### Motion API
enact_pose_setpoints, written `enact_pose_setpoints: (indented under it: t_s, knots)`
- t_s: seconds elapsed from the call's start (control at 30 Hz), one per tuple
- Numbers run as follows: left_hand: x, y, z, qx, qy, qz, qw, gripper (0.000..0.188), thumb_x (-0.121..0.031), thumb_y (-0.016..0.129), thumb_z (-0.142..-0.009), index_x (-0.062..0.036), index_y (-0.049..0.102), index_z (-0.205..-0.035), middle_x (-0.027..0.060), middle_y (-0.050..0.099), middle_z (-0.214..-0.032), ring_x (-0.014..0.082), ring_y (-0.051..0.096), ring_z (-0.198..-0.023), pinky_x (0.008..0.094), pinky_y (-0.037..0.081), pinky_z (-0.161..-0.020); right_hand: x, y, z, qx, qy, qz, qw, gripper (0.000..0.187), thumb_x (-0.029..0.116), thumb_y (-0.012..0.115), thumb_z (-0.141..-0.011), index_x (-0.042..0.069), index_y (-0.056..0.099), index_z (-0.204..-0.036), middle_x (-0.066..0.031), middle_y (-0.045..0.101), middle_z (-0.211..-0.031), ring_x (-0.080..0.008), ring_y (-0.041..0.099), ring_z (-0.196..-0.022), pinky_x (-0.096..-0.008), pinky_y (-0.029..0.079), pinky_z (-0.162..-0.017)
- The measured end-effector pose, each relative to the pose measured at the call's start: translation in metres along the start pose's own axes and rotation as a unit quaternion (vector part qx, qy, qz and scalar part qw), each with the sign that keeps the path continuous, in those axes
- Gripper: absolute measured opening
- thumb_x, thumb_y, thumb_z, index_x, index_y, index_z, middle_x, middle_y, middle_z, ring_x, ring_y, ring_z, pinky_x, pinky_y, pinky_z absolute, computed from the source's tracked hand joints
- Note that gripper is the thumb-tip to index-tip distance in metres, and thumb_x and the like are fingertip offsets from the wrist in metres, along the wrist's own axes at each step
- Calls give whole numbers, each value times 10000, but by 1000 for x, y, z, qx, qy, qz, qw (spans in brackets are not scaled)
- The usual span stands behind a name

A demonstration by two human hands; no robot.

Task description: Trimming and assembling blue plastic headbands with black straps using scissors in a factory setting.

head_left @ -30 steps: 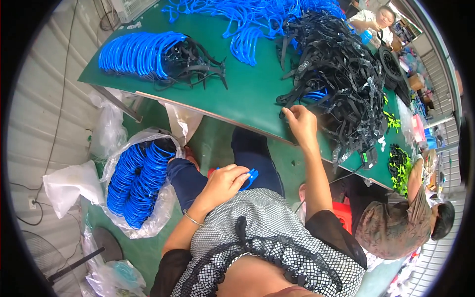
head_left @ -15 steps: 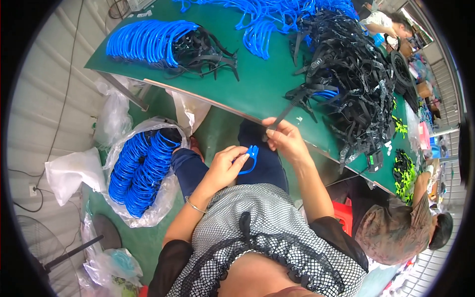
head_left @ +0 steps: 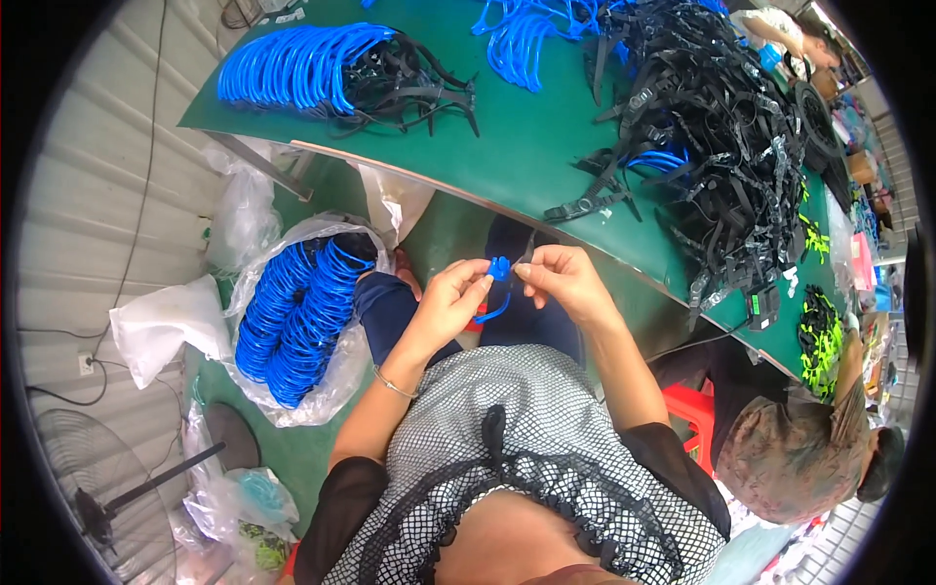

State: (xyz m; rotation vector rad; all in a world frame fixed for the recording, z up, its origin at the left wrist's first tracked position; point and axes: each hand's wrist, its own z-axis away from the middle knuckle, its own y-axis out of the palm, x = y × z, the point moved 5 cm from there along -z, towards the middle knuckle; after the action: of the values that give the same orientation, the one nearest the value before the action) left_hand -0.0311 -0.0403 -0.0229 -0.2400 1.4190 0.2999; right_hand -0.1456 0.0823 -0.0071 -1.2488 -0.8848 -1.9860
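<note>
My left hand (head_left: 452, 298) pinches a small blue plastic frame (head_left: 499, 269) between thumb and fingers, above my lap. Its notched end points up, and a thin curved blue strip hangs below. Close on its right, my right hand (head_left: 565, 283) is closed with thumb and forefinger together, the fingertips at the blue end. A narrow dark strap (head_left: 530, 242) shows at those fingers. It is mostly hidden, and I cannot tell whether it is joined to the blue piece.
A green table (head_left: 439, 156) lies ahead. It carries a row of blue frames (head_left: 292, 68) and a heap of black straps (head_left: 731, 146). At left, a plastic bag (head_left: 346, 375) holds bundled blue rings (head_left: 302, 312). A co-worker (head_left: 799, 453) sits at right; a fan (head_left: 93, 512) stands lower left.
My right hand has come down and left with the black strap, drawing it off the table edge to the blue piece. My left hand has stayed nearly in place.
</note>
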Motion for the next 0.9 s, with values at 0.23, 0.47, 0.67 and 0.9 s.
enact_pose_setpoints:
  t_s: [0.23, 0.47, 0.67, 0.9]
  knots:
    - [11, 17, 2, 36, -2, 55, 998, 301, -146, 624, -844, 57, 563, -1057, 43, 606, -818, 64, 544, -681, 205, 453, -599, -18, 7, 1, -30, -12, -56, 998, 192, 147, 667, -812, 37, 542, -715, -24, 567, -583, -57, 489, -445, -177, 373, -398]
    - [21, 17, 4, 31, -8, 17, 999, 223, -189, 635, -840, 20, 579, -893, -9, 540, -673, 40, 467, -540, 215, 357, -443, -31, 9, 2, -36, -24, -32, 999, 181, 149, 677, -807, 45, 540, -748, 2, 538, -567, -42, 457, -444, -170, 325, -383]
    - [16, 16, 4, 37, -20, 7, 999, 218, -203, 630, -839, 7, 579, -819, -18, 526, -632, 36, 460, -523, 214, 337, -436, -35, 9, -1, -6, 2, -129, 992, 160, 138, 677, -802, 29, 584, -871, 22, 553, -632, -35, 458, -477, -169, 326, -398]
    - [9, 7, 7, -13, 45, -85, 995, 230, -216, 641, -828, 11, 606, -840, 2, 563, -653, 64, 519, -599, 233, 406, -515, -35, 6, -8, -1, 2, -168, 986, 142, 136, 662, -810, 42, 593, -891, 0, 590, -737, -48, 474, -512, -176, 364, -456]
